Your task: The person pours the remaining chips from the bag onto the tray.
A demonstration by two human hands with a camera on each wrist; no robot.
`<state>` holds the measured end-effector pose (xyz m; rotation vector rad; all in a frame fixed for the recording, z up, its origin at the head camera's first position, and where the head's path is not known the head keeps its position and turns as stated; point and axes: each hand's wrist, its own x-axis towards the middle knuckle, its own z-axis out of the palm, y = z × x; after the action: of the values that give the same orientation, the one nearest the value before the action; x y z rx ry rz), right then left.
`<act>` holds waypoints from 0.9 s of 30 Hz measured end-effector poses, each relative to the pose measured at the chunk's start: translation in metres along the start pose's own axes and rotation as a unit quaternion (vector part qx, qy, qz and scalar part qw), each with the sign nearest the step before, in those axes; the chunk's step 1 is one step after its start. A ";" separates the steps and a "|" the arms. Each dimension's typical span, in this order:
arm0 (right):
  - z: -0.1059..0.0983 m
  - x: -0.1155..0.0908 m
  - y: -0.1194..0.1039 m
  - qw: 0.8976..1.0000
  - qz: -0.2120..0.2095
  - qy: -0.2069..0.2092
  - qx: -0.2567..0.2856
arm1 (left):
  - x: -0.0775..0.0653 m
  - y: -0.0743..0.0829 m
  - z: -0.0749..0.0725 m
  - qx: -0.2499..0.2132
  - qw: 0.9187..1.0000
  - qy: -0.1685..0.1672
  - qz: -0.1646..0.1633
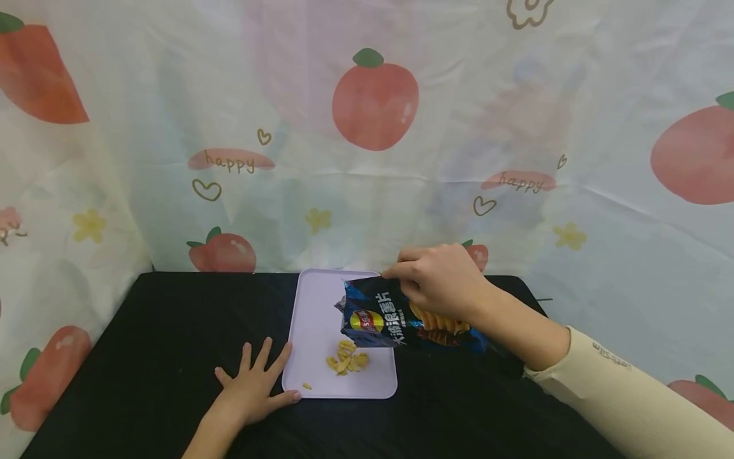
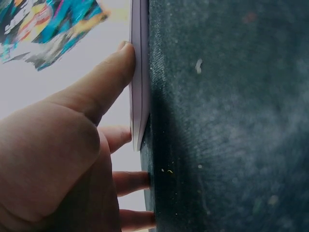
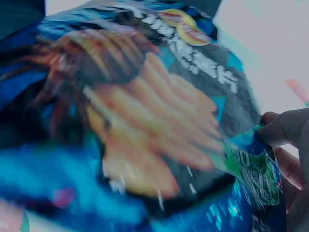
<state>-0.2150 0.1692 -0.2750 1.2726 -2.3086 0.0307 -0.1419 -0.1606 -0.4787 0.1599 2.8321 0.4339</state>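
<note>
My right hand (image 1: pixel 441 280) pinches the upper edge of a dark blue bag of potato chips (image 1: pixel 395 322), tilted sideways so its torn mouth points left over a pale lilac tray (image 1: pixel 312 312). In the right wrist view the chip bag (image 3: pixel 154 111) fills most of the picture, thumb and fingers on its edge. A small heap of yellow potato chips (image 1: pixel 346 359) lies on the near half of the tray, and one small piece lies apart at its near left. With fingers spread, my left hand (image 1: pixel 249 389) touches the tray's near left edge, thumb at the corner.
A black cloth covers the table (image 1: pixel 189 338) around the tray. Behind and to the left hangs a pale curtain (image 1: pixel 298 172) printed with fruit, hearts and flowers. Tiny crumbs (image 2: pixel 166 170) lie on the cloth near the tray in the left wrist view.
</note>
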 end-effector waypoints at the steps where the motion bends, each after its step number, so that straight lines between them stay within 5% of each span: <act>1: 0.000 0.000 0.000 1.000 0.000 0.002 0.001 | 0.000 0.000 0.000 -0.001 1.000 -0.001 -0.001; 27: -0.002 -0.001 0.001 1.000 -0.002 0.007 -0.001 | -0.002 0.001 -0.002 -0.005 1.000 -0.005 0.001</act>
<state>-0.2150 0.1709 -0.2734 1.2718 -2.2930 0.0361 -0.1406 -0.1601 -0.4759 0.1617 2.8207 0.4451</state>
